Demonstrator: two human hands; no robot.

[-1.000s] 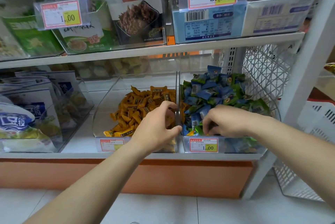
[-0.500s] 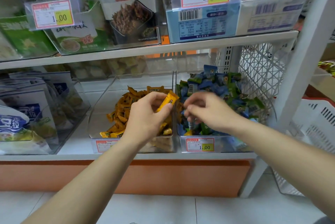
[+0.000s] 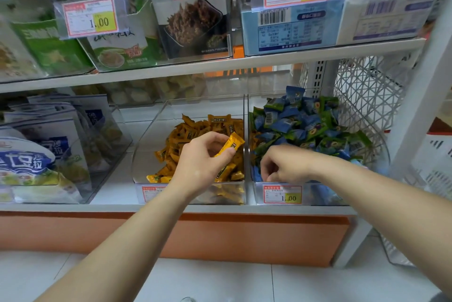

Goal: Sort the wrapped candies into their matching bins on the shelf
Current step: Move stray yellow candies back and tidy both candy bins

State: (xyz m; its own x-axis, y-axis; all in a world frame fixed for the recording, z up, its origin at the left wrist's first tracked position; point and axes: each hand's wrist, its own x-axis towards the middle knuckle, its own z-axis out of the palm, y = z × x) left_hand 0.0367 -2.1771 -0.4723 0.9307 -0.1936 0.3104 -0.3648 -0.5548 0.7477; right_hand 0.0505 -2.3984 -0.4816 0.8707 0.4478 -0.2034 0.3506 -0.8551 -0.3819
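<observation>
The fingers (image 3: 216, 139) of the left hand (image 3: 200, 164) are curled and, together with the thumb, pinch one yellow wrapped candy (image 3: 231, 145). It is tilted, far end up, above the right part of the left clear bin (image 3: 149, 140). Under it lies the pile of yellow candies (image 3: 186, 135), heaped toward the right wall of this bin; the bare bottom shows at the left of the pile.

The right hand (image 3: 288, 163) reaches into the front of the right clear bin (image 3: 318, 195), with its fingers curled downward among the blue and green candies (image 3: 300, 120). I cannot tell if they hold something. The two bins stand side by side on the lower shelf (image 3: 117, 206), and their walls stand between the two hands. A price tag (image 3: 282, 194) sits on the right bin's front, just below the right hand.

Snack bags (image 3: 44, 155) fill the bin at the left. A white lattice basket (image 3: 367, 96) and a white shelf post (image 3: 420, 106) close the right side. The upper shelf (image 3: 220, 65) runs above the bins, with a gap over the piles.

Half a second ago the left hand pinched the candy in nearly the same place. The right hand was higher over the pile; now it is lower, nearer the front wall.
</observation>
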